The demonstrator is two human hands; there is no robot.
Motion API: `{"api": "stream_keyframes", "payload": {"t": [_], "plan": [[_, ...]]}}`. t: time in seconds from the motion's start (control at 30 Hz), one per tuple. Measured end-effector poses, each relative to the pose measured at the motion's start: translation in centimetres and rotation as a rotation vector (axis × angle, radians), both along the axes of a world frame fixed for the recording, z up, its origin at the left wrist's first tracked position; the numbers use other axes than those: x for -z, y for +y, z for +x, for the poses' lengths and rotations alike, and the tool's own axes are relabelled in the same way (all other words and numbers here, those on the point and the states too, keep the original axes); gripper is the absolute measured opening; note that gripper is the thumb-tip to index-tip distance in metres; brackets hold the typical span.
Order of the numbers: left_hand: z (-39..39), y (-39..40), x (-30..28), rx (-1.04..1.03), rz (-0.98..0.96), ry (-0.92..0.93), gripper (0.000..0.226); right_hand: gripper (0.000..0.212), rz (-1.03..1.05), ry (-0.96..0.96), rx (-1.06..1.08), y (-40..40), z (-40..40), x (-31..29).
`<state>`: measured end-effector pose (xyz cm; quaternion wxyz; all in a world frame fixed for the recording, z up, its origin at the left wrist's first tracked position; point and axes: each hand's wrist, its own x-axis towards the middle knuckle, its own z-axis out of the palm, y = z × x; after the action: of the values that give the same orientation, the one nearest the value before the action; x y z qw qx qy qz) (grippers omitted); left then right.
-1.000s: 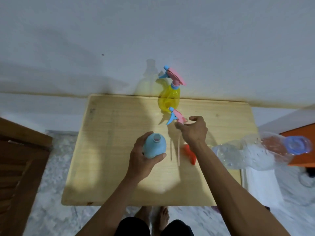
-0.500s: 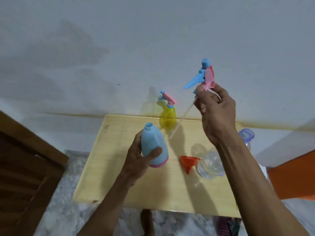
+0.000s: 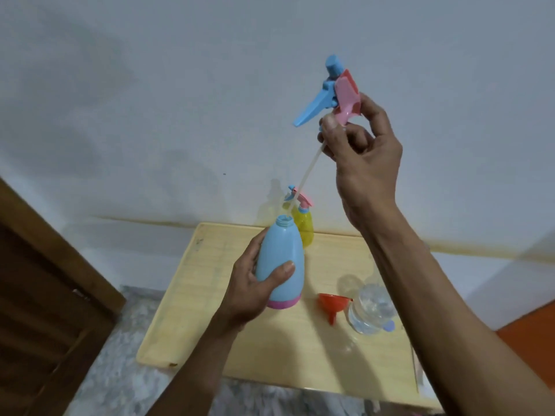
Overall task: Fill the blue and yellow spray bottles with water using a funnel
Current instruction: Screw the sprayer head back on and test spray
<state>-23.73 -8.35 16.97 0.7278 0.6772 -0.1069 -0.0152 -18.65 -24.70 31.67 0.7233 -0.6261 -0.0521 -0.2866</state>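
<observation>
Left hand (image 3: 246, 291) holds the blue bottle (image 3: 280, 262); right hand (image 3: 365, 154) lifts its spray head (image 3: 336, 91) above the table (image 3: 300, 349).

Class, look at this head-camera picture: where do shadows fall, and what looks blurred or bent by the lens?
Head view: the yellow spray bottle casts a faint shadow on the wall behind it; the clear water bottle casts a shadow on the wooden table; the dark wooden door at left is smeared; the table's edges splay from wide-angle distortion.

bottle in left-hand fingers (image 3: 280, 261): light blue, pink base band | spray head at right-hand fingertips (image 3: 333, 91): blue trigger and nozzle, pink shroud, whitish tube | bottle beyond the left fingers (image 3: 304, 228): yellow, pink-blue head | funnel (image 3: 332, 304): orange-red | water bottle (image 3: 371, 309): clear, blue cap | table (image 3: 216, 283): pale wood grain
</observation>
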Motion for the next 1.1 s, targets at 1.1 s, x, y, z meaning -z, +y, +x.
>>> {"api": "stream_keyframes", "payload": {"t": [1.1], "plan": [[4.9,3.9,-3.3,-0.105,0.088,-0.023,0.053,0.049,0.185,0.350,-0.252,7.6,0.2,6.0]]}}
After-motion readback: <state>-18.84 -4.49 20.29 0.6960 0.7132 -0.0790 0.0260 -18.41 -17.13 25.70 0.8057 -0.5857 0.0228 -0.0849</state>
